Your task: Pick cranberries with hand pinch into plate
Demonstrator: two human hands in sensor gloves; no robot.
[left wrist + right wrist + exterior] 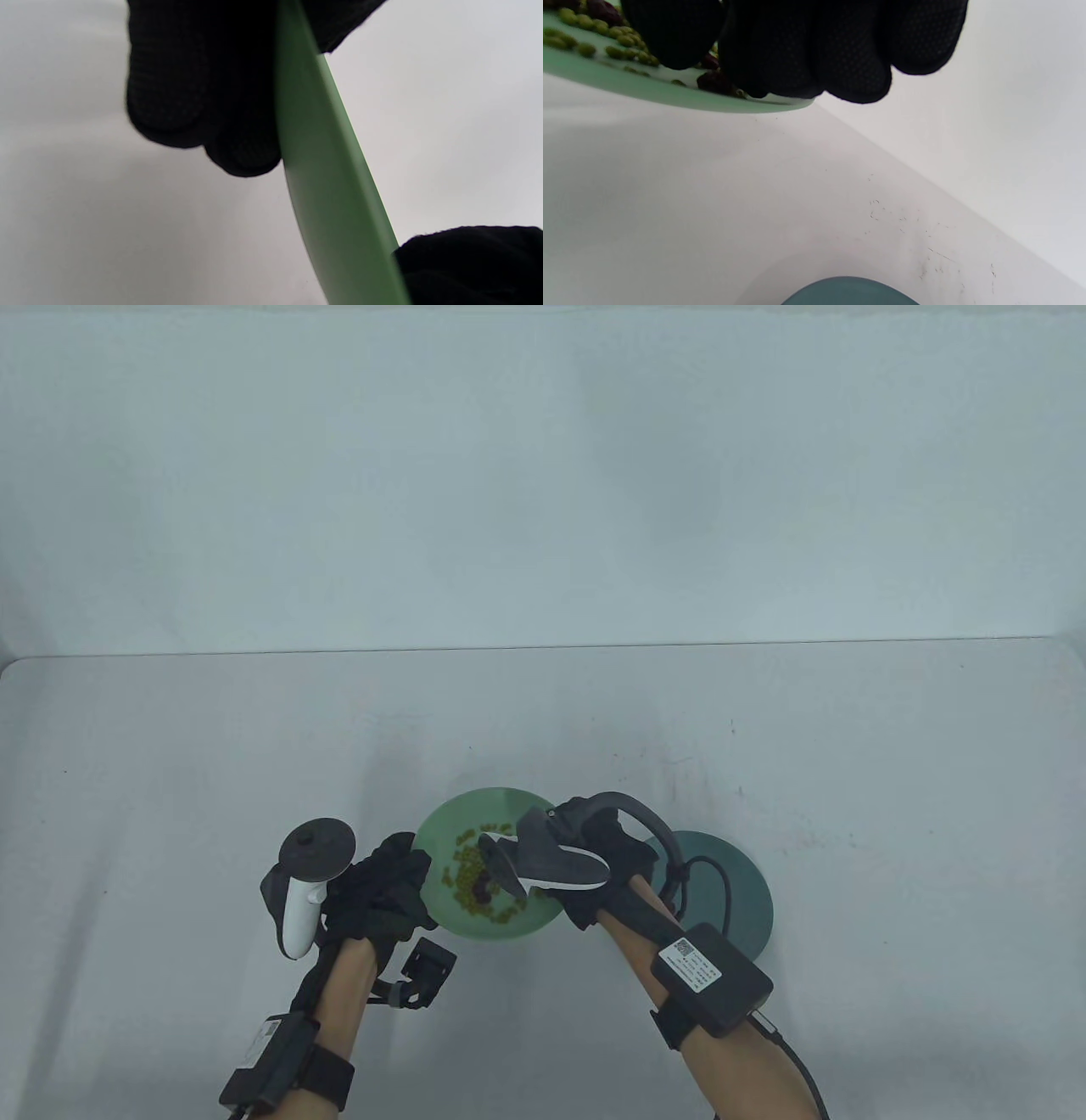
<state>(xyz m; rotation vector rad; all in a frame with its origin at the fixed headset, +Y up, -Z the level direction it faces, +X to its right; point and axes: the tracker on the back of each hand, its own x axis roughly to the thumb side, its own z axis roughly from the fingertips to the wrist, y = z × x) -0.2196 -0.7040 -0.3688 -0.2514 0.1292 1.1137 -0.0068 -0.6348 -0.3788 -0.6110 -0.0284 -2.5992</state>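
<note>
A light green plate (450, 836) holds several small green pieces and a few dark red cranberries (484, 887). My left hand (386, 886) grips the plate's left rim; in the left wrist view the fingers (191, 93) and thumb (466, 262) lie on either side of the rim (331, 190). My right hand (594, 848) hovers over the plate's right side, mostly under its tracker. In the right wrist view its fingertips (797, 63) reach down to the plate (670, 95), close beside a cranberry (712, 82). Whether they pinch it is hidden.
An empty teal plate (730, 891) lies right of the green one, partly under my right forearm; its rim also shows in the right wrist view (848, 292). The grey table (764, 729) runs back to a pale wall.
</note>
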